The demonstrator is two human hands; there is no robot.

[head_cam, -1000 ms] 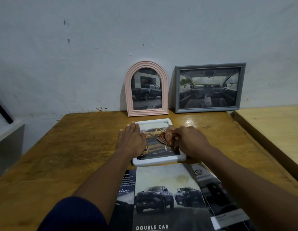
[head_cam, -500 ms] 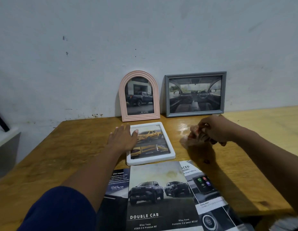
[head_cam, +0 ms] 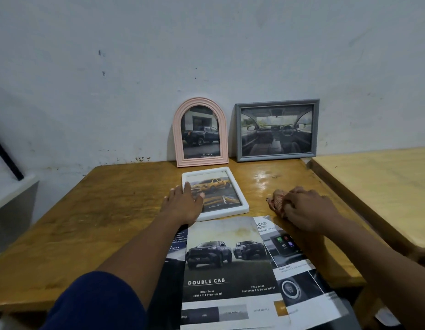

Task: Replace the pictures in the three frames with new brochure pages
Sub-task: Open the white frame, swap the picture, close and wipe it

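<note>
A white frame (head_cam: 239, 197) with a picture of yellow trucks lies flat on the wooden table (head_cam: 99, 210). My left hand (head_cam: 183, 204) rests flat on its left edge, fingers spread. To the right, my right hand (head_cam: 306, 208) presses a crumpled reddish cloth (head_cam: 275, 202) on the tabletop. A pink arched frame (head_cam: 200, 132) with a dark pickup picture and a grey rectangular frame (head_cam: 276, 130) with a car interior picture lean upright against the wall. Brochure pages (head_cam: 230, 270) marked DOUBLE CAB lie at the near edge.
A lighter wooden table (head_cam: 385, 191) stands at the right, apart from this one by a narrow gap. A white shelf (head_cam: 14, 194) and a dark rod (head_cam: 7, 158) are at the far left. The wall rises behind the frames.
My right hand carried the cloth off the white frame's glass, out to the right, and now has it down on the tabletop. My left hand stayed on the frame.
</note>
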